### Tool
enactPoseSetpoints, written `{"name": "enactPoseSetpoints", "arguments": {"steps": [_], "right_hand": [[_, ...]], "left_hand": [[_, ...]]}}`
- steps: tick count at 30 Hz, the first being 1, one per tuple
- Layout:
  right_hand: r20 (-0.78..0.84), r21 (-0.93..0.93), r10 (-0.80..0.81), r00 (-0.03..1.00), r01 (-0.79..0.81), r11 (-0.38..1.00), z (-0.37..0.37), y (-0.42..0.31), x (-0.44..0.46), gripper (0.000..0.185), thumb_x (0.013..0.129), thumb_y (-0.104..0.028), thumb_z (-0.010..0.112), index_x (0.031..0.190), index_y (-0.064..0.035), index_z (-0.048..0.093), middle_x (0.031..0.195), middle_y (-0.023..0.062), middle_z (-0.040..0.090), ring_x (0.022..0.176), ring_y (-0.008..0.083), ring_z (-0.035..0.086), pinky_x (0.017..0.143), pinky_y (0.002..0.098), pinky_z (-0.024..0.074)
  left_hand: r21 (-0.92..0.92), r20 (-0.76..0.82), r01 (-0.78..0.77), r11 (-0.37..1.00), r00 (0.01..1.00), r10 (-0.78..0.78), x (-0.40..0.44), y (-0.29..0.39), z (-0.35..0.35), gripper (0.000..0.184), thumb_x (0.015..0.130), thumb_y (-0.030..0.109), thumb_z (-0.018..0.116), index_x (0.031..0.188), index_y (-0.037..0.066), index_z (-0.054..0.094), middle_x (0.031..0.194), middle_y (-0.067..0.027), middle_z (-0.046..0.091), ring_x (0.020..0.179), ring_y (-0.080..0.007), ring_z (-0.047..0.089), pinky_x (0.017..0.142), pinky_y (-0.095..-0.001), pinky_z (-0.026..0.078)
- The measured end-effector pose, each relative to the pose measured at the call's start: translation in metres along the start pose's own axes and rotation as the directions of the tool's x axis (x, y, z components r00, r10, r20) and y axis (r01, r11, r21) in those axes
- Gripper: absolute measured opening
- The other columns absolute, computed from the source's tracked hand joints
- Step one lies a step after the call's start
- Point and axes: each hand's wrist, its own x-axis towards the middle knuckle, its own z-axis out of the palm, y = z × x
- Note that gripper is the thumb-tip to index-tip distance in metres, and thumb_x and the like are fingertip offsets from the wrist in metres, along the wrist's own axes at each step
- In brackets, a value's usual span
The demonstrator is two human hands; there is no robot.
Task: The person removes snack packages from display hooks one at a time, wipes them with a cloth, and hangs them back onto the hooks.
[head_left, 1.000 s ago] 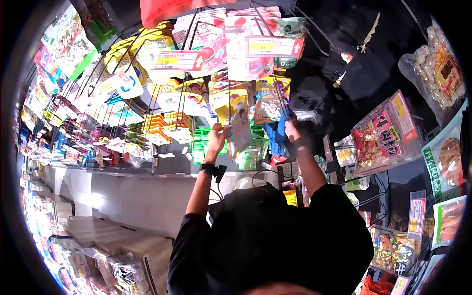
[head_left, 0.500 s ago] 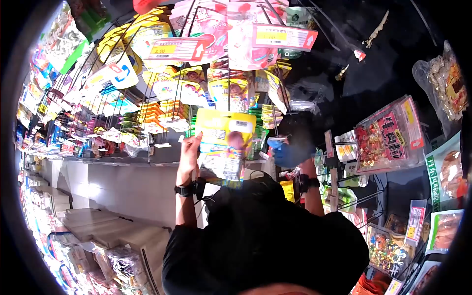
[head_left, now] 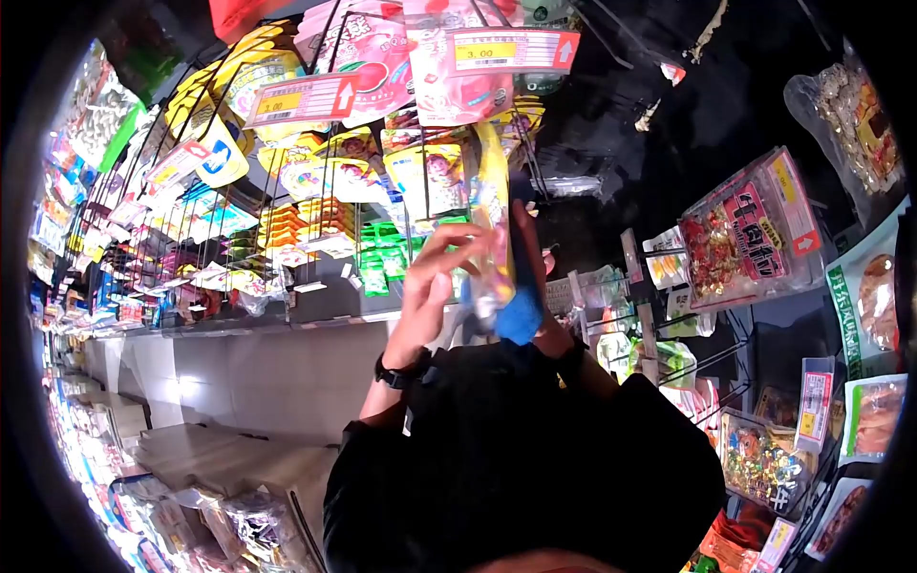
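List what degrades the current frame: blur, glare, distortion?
Head view: fisheye curvature, black corners; head view: held yellow packet smeared, probably motion blur; head view: glare spot on the pale panel, left-side packets washed out; head view: black shirt nearly featureless.

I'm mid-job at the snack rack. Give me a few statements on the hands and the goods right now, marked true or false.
1. The right hand holds a blue cloth. True.
2. The left hand has a bare wrist. False: a black band is around it.
3. A yellow packet shows nearly edge-on, between the left hand and the right hand. True.
4. The pink pouches appear lower in the picture than the yellow packet. False: they hang higher up.
5. The rightmost price tag before the pink pouches reads 3.00. True.
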Motion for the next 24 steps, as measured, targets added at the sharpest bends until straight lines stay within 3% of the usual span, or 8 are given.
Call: {"name": "enactPoseSetpoints", "arguments": {"steps": [1, 3, 6, 17, 19, 21, 22, 24], "right_hand": [[0.037, 0.099, 0.036, 0.999, -0.039, 0.994, 0.01, -0.012, 0.003, 0.062, 0.09, -0.019, 0.052, 0.142, -0.0003, 0.025, 0.133, 0.0114, 0.041, 0.118, 0.0212, 0.04, 0.099, 0.0334, 0.032], [0.126, 0.247, 0.097, 0.987, -0.126, 0.961, 0.025, -0.023, 0.006, 0.062, 0.093, -0.022, 0.05, 0.143, -0.0008, 0.021, 0.141, 0.0115, 0.035, 0.129, 0.0223, 0.035, 0.106, 0.0343, 0.0286], [0.269, 0.169, 0.055, 0.962, -0.104, 0.98, 0.039, -0.021, 0.008, 0.06, 0.094, -0.022, 0.046, 0.143, -0.001, 0.02, 0.145, 0.0116, 0.03, 0.132, 0.023, 0.031, 0.108, 0.0347, 0.0269], [0.476, -0.466, -0.239, 0.846, 0.474, 0.748, 0.042, -0.014, 0.082, 0.058, 0.082, -0.018, 0.051, 0.138, -0.0105, 0.039, 0.128, 0.0187, 0.047, 0.123, 0.0364, 0.041, 0.103, 0.0414, 0.0312], [0.527, -0.559, -0.239, 0.816, 0.544, 0.625, 0.043, -0.009, 0.066, 0.059, 0.082, -0.019, 0.051, 0.139, -0.0121, 0.038, 0.127, 0.018, 0.047, 0.123, 0.0371, 0.04, 0.102, 0.0423, 0.0319], [0.546, -0.574, -0.137, 0.826, 0.488, 0.657, 0.035, 0.006, 0.034, 0.06, 0.082, -0.019, 0.051, 0.14, -0.0133, 0.036, 0.132, 0.0177, 0.042, 0.127, 0.0388, 0.036, 0.101, 0.0443, 0.0317], [0.533, -0.573, -0.102, 0.84, 0.447, 0.687, 0.038, -0.003, 0.025, 0.06, 0.082, -0.019, 0.051, 0.14, -0.0131, 0.036, 0.134, 0.0177, 0.041, 0.128, 0.0385, 0.035, 0.102, 0.0447, 0.0311], [0.541, -0.573, -0.042, 0.84, 0.405, 0.713, 0.038, -0.006, 0.024, 0.063, 0.082, -0.019, 0.052, 0.142, -0.012, 0.033, 0.137, 0.018, 0.039, 0.13, 0.0381, 0.033, 0.104, 0.0451, 0.029]], "left_hand": [[-0.099, 0.09, -0.041, 0.994, 0.995, 0.05, 0.007, 0.008, 0.01, 0.04, 0.087, 0.027, 0.062, 0.115, -0.002, 0.06, 0.112, -0.0103, 0.047, 0.094, -0.0179, 0.05, 0.081, -0.0287, 0.042], [0.645, 0.143, -0.219, 0.732, 0.976, 0.166, 0.006, 0.012, 0.01, 0.066, 0.075, 0.036, 0.074, 0.129, 0.006, 0.051, 0.125, -0.0162, 0.039, 0.115, -0.0282, 0.041, 0.097, -0.0396, 0.036], [0.594, 0.033, -0.231, 0.771, 0.964, 0.263, 0.012, -0.007, -0.001, 0.105, 0.061, 0.06, 0.075, 0.142, 0.011, 0.03, 0.149, -0.0217, 0.011, 0.137, -0.0364, 0.018, 0.108, -0.0427, 0.021], [-0.334, -0.259, 0.272, 0.902, 0.894, -0.366, -0.035, -0.056, -0.026, 0.086, 0.084, 0.073, 0.03, 0.138, 0.006, 0.033, 0.128, -0.009, 0.049, 0.113, -0.0237, 0.051, 0.095, -0.0377, 0.043], [-0.91, 0.117, 0.195, 0.367, 0.968, -0.224, -0.02, -0.041, -0.027, 0.072, 0.089, 0.063, 0.036, 0.138, 0.01, 0.036, 0.134, -0.0092, 0.046, 0.117, -0.0252, 0.049, 0.102, -0.0398, 0.037], [-0.949, 0.014, 0.056, 0.312, 0.991, -0.134, -0.008, -0.029, -0.018, 0.067, 0.092, 0.058, 0.035, 0.139, 0.009, 0.035, 0.136, -0.0097, 0.044, 0.12, -0.0236, 0.045, 0.105, -0.0394, 0.032], [-0.68, -0.284, 0.092, 0.727, 0.882, -0.377, -0.007, -0.021, -0.012, 0.067, 0.091, 0.058, 0.04, 0.141, 0.014, 0.033, 0.14, -0.0105, 0.038, 0.127, -0.0255, 0.038, 0.107, -0.0418, 0.031], [-0.63, -0.315, 0.047, 0.775, 0.897, -0.311, -0.004, -0.022, -0.008, 0.064, 0.093, 0.054, 0.039, 0.142, 0.012, 0.032, 0.14, -0.0099, 0.038, 0.127, -0.025, 0.039, 0.107, -0.0401, 0.031]]}}
